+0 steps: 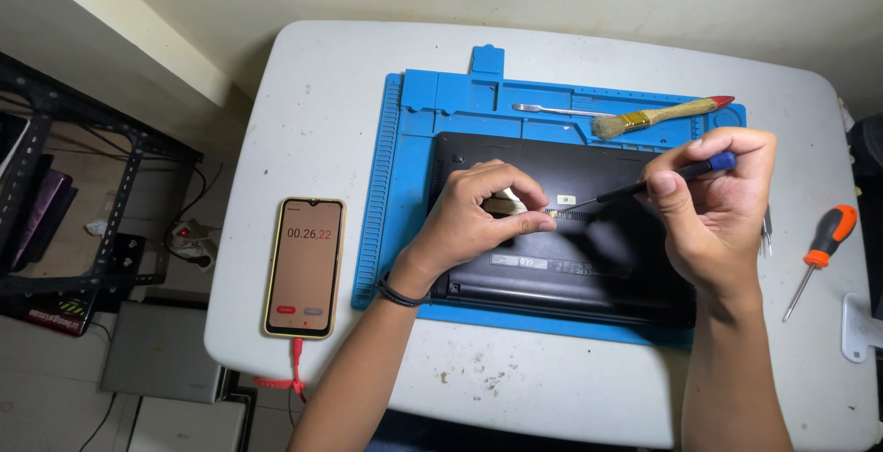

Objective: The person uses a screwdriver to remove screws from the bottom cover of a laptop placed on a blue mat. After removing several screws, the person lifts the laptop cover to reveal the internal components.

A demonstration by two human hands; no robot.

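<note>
On our white table (322,121) lies a blue mat (405,139) bearing a black laptop (589,268), underside up. Our right hand (713,199) grips a screwdriver (644,183); our left hand (478,217) pinches something small on the laptop. Phone (304,266), brush (658,117) and an orange screwdriver (821,254) lie around.

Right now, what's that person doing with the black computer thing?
A person works on a black laptop lying bottom-up on a blue rubber mat. Their right hand holds a thin blue-capped screwdriver, its tip on the laptop's underside. The left hand pinches there too. An orange-handled screwdriver, a wooden paintbrush and a timer phone lie nearby.
</note>
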